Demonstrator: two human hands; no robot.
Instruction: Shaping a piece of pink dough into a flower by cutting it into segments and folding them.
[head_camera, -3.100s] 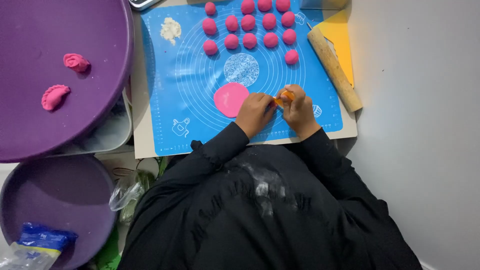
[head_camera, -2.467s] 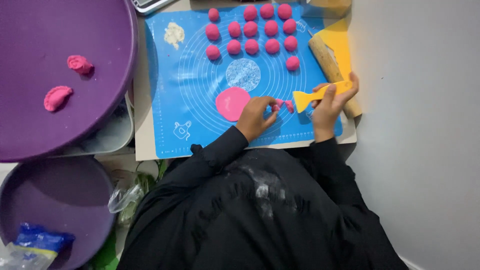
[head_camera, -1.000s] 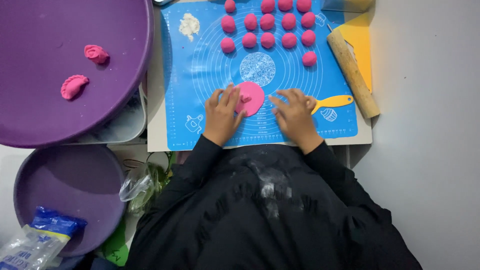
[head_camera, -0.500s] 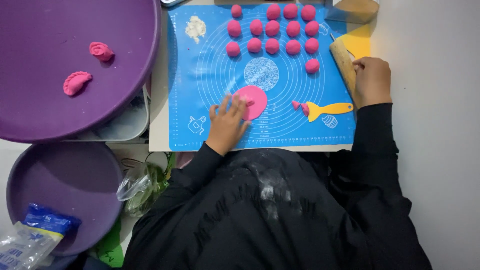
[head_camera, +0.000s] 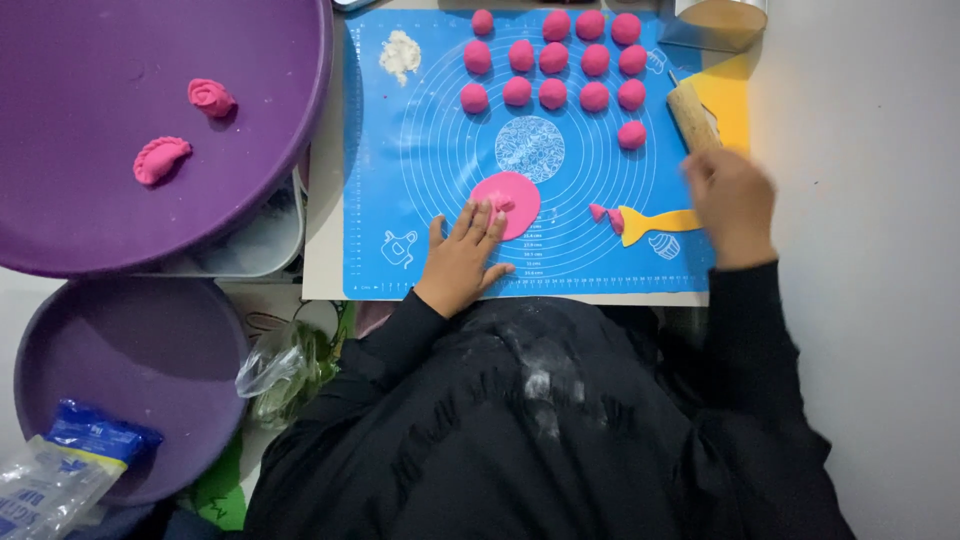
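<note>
Left hand (head_camera: 462, 258) flat, open, fingertips on pink dough disc (head_camera: 507, 205); right hand (head_camera: 730, 205) gripping wooden rolling pin (head_camera: 692, 116).

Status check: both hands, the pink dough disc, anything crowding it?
Left hand flat, fingertips on pink disc. Right hand on rolling pin. Yellow scraper lies right of the disc, apart.

The pale counter (head_camera: 860, 300) carries a blue mat (head_camera: 420, 150) in the middle, a yellow sheet (head_camera: 728, 100) at its right edge, and a clear tub (head_camera: 255, 245) left.
</note>
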